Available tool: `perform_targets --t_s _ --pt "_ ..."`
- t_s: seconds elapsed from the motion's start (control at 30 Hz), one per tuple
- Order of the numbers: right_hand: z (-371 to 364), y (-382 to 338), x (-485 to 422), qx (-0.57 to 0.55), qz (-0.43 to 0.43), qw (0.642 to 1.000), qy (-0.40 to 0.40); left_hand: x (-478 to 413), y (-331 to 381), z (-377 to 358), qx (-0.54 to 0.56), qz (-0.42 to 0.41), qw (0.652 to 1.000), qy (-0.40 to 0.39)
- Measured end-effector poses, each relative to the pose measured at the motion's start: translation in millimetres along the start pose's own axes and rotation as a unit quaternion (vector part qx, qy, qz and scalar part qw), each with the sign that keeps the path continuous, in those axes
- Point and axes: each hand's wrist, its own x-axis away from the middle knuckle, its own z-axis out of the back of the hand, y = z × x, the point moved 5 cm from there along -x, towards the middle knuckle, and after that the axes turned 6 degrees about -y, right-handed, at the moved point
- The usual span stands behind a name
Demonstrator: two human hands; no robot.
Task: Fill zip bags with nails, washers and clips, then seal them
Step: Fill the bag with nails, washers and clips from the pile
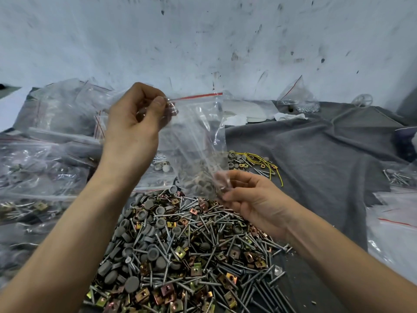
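Note:
A clear zip bag [198,132] with a red strip along its top hangs upright in the air above the pile. My left hand [135,118] pinches its top left corner. My right hand [250,195] holds the bag's bottom right corner, where several grey washers and clips sit inside it. Below lies a big heap of nails, grey washers and brass clips [180,251] on the grey cloth.
Filled and empty zip bags [45,159] are stacked at the left. More clear bags [392,222] lie at the right edge. Yellow wire [264,163] and a few loose parts lie behind the heap. A grey cloth [316,154] covers the table, with a scuffed white wall behind.

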Motion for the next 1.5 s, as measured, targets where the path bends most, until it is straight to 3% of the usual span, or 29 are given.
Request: perform_targets --t_s 0.33,0.6,1.0,1.5 --pt "12.5 -0.2 3.7 -0.004 -0.001 0.999 0.048 0.3 9.6 4.9 -0.017 -0.030 0.999 0.003" --pt "11.9 3.7 3.3 -0.004 -0.009 1.000 0.027 0.6 9.6 5.4 -0.010 -0.025 1.000 0.010" --pt "-0.9 18.7 0.9 0.083 -0.045 0.995 0.022 14.7 33.4 -18.7 -0.034 -0.090 0.993 -0.063" --pt "-7.6 20.7 4.5 0.064 -0.049 0.996 -0.032 7.3 30.4 -4.8 -0.179 -0.078 0.980 -0.046"
